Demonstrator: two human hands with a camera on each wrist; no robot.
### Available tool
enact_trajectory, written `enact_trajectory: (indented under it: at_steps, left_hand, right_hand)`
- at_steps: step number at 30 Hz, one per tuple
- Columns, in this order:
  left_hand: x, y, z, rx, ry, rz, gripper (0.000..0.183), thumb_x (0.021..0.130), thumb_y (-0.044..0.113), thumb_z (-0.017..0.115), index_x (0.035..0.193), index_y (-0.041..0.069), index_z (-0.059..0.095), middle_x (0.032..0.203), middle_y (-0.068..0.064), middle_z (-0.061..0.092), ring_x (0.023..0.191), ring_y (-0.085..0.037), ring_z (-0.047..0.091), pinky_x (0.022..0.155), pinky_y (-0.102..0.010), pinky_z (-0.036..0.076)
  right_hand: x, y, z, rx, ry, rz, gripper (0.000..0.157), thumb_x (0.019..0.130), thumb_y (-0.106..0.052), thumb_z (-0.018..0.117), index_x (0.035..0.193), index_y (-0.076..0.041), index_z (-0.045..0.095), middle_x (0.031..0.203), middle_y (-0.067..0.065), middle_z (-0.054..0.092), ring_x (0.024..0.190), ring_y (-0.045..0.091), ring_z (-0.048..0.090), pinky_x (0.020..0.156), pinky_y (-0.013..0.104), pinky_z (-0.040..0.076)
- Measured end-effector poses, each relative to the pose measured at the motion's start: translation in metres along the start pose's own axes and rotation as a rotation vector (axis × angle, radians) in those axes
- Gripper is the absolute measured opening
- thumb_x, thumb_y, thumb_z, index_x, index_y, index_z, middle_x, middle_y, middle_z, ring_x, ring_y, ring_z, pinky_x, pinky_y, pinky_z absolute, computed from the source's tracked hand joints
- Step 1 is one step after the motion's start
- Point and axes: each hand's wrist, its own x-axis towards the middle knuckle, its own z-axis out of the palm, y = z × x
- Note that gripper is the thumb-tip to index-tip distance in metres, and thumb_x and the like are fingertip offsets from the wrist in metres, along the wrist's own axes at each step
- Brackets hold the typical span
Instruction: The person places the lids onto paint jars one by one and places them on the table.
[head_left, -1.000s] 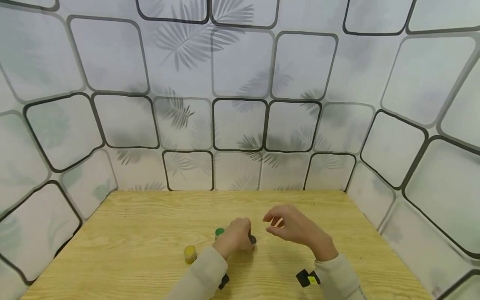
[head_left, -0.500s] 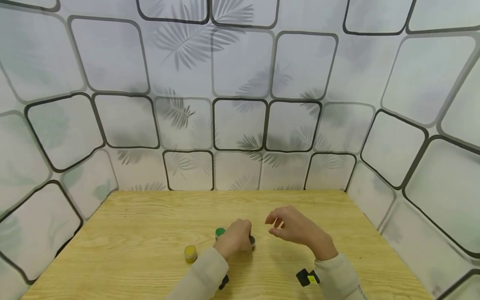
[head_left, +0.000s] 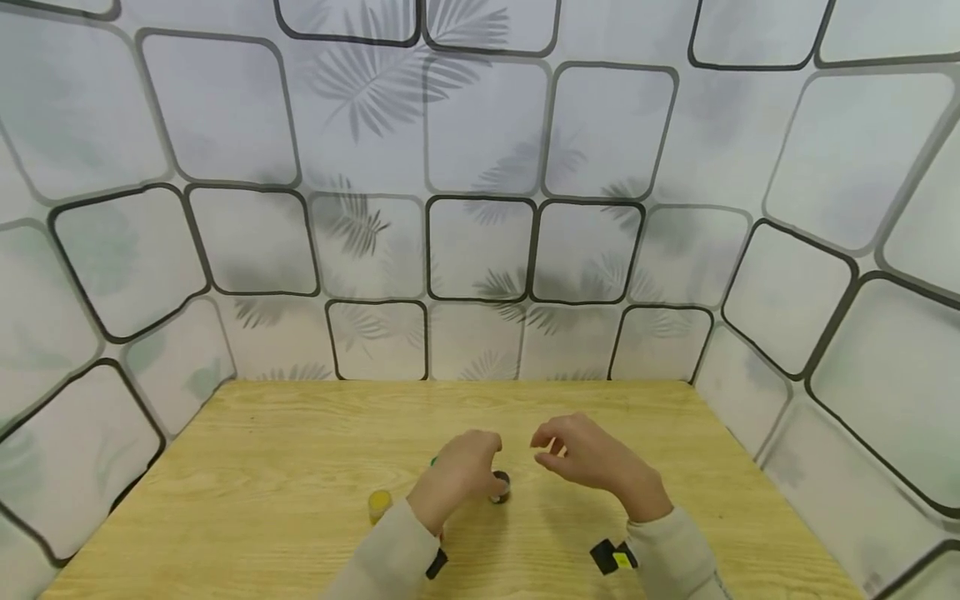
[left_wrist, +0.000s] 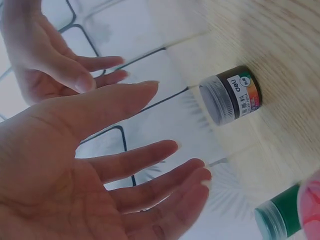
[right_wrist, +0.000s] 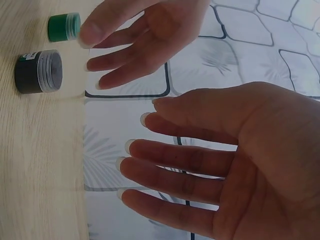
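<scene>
A small black paint jar (head_left: 501, 488) with a clear lid stands upright on the wooden table. My left hand (head_left: 459, 477) is just above and beside it, fingers apart and holding nothing; in the left wrist view a gap shows between the fingers and the labelled jar (left_wrist: 235, 95). To the right, my right hand (head_left: 592, 457) hovers over the table with relaxed fingers, touching nothing. A green paint jar (right_wrist: 64, 27) is mostly hidden behind the left hand in the head view. At the left wrist view's edge, a pinkish-red round thing (left_wrist: 311, 205) is cut off.
A yellow-topped jar (head_left: 379, 505) stands left of the left forearm. Wood-grain tabletop (head_left: 315, 433) stretches around the jars, and a patterned curtain (head_left: 480, 250) borders its back and sides. Small black pieces (head_left: 613, 557) hang at the right sleeve.
My left hand has let go of the black jar and lifted slightly off it, moving a little left and now covering more of the green jar. The right hand has hardly moved.
</scene>
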Motion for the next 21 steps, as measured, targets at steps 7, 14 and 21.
enact_trajectory:
  at_steps: [7, 14, 21]
  left_hand:
    - [-0.014, 0.001, -0.006, 0.021, 0.026, 0.052, 0.045, 0.089, 0.027, 0.082, 0.123, 0.001, 0.068, 0.116, -0.012, 0.072, 0.104, -0.028, 0.069, 0.086, -0.04, 0.059]
    - [-0.021, -0.004, -0.007, -0.021, 0.048, 0.044, 0.046, 0.092, 0.027, 0.078, 0.127, 0.0, 0.066, 0.113, -0.015, 0.07, 0.101, -0.031, 0.065, 0.082, -0.042, 0.059]
    - [-0.028, -0.008, -0.008, -0.028, 0.095, 0.036, 0.051, 0.095, 0.028, 0.074, 0.137, 0.002, 0.061, 0.124, -0.018, 0.066, 0.109, -0.035, 0.061, 0.086, -0.05, 0.057]
  right_hand:
    - [0.002, -0.005, 0.002, -0.007, -0.013, 0.009, 0.014, 0.099, -0.011, 0.069, 0.109, -0.004, 0.074, 0.106, 0.013, 0.077, 0.086, 0.021, 0.072, 0.077, 0.038, 0.062]
    - [0.003, -0.008, 0.01, -0.053, -0.007, 0.014, 0.015, 0.098, -0.011, 0.069, 0.11, -0.004, 0.074, 0.109, 0.014, 0.076, 0.088, 0.022, 0.072, 0.079, 0.035, 0.062]
    - [0.005, -0.014, 0.011, -0.095, 0.012, 0.036, 0.017, 0.098, -0.011, 0.069, 0.113, -0.004, 0.073, 0.114, 0.014, 0.075, 0.091, 0.028, 0.072, 0.08, 0.037, 0.061]
